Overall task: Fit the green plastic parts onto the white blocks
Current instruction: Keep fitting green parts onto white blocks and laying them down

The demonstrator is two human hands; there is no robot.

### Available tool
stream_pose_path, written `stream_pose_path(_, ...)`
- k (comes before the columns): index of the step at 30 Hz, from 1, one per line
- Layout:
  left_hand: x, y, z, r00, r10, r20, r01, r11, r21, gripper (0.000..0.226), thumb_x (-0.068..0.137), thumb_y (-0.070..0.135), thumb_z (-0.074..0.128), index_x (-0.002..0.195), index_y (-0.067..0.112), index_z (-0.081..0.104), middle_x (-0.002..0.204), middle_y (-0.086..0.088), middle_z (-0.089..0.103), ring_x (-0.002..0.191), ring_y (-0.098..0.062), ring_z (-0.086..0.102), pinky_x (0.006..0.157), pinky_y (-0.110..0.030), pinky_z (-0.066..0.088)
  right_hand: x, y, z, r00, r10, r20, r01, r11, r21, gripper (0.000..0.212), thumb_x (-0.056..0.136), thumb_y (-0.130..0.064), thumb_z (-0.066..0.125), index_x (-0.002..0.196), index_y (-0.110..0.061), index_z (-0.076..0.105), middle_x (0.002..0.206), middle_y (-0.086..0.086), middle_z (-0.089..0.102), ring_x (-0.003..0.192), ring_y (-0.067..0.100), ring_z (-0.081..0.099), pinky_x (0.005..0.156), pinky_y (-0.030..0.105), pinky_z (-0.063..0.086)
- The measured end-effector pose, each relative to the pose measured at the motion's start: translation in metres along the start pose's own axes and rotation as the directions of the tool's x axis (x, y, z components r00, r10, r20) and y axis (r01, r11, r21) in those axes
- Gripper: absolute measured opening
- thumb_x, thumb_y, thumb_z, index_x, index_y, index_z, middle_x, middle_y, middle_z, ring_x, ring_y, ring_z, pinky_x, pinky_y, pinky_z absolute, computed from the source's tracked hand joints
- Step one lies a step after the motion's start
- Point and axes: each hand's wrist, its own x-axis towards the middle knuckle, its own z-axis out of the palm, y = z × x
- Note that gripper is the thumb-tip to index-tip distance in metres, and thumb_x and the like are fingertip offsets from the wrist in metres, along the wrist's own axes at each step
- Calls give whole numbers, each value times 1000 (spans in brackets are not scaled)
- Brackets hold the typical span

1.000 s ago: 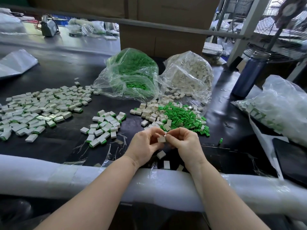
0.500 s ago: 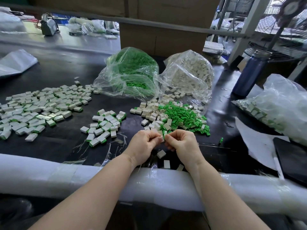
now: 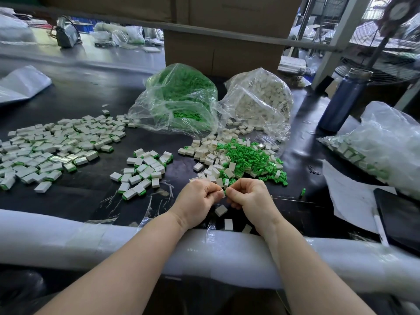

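A workshop table (image 3: 95, 196) topped in black, its near edge wrapped in white foam padding (image 3: 68, 242), carries the whole job. At the back, two clear plastic bags lean against cardboard boxes: the bag of green parts (image 3: 179, 98) on the left, the bag of white blocks (image 3: 261, 98) just beside it on the right. Spilling forward from them is a loose mixed heap, white blocks (image 3: 204, 153) on its left side and green plastic parts (image 3: 247, 158) on its right. Near the table's front edge, the person's left hand (image 3: 197, 198) and right hand (image 3: 252, 196) meet fingertip to fingertip, both with fingers curled. The left hand pinches a small white block (image 3: 222, 192) between thumb and fingers; the right hand pinches a green part (image 3: 226, 191) held against that block's end. How far the part sits in the block cannot be told. Three more white blocks lie on the table just below the hands. Finished pieces (image 3: 143, 171), white with a green edge, form a small group left of centre and a far larger spread at the far left. A dark blue bottle (image 3: 343, 101) stands at the right, near another filled plastic bag (image 3: 381, 146) and a sheet of paper (image 3: 350, 194)
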Motion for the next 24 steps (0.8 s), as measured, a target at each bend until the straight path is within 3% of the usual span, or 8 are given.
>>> stream_pose_path(5,0,2,-1,1000,17,5,-17,999,31,15,88,9,61,93,0,71,72,8,49,76,-11,47,73,-19,37,-1,-2,-2,1000,10,21,-10,1000,-9,19,85,1,60,69,-7,60,60,8,59,45,3,50,48,14,44)
stream_pose_path(14,-2,4,0,999,42,7,-42,998,55,15,88,10,61,90,0,71,78,-1,55,78,-16,51,76,-30,44,-2,-2,-4,999,11,38,-12,1000,8,22,86,2,59,67,-9,59,58,7,59,48,8,49,49,15,43)
stream_pose_path(21,-2,2,0,997,30,78,-38,995,97,18,90,13,59,95,2,71,83,-6,54,83,-21,53,77,-28,40,-1,2,-3,999,-20,45,24,997,-73,25,82,2,63,62,-13,60,56,4,58,50,10,49,52,20,43)
stream_pose_path(24,-1,2,1,999,5,36,-7,999,49,17,90,12,59,96,3,71,86,-7,61,85,-21,56,80,-27,43,1,4,-1,999,-33,3,33,999,-3,19,82,1,64,66,-9,62,54,2,59,47,6,49,49,16,42)
